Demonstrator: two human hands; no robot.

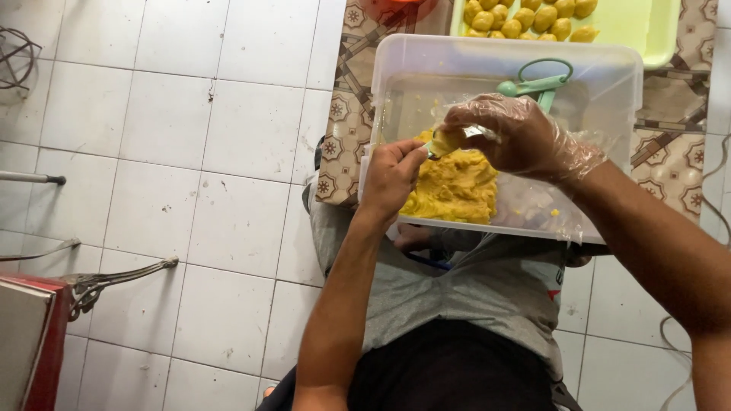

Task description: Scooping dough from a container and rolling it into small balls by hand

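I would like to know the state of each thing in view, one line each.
Clear plastic tub: open, no lid.
Yellow dough: heaped in the tub.
Left hand: bare, pinching a spoon.
Right hand: gloved, closed on dough.
Green tray: partly filled with dough balls.

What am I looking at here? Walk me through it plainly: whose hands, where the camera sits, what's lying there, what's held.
No machine: one person's two hands, filmed from a camera on their head looking down. The bare left hand and the right hand in a thin clear plastic glove meet over a clear rectangular plastic tub holding a mound of soft yellow dough. Between the fingers sits a small yellow lump, apparently on a small spoon, partly hidden. A pale green scoop tool lies in the tub. Behind, a light green tray holds rolled yellow balls. The floor is white tiles.
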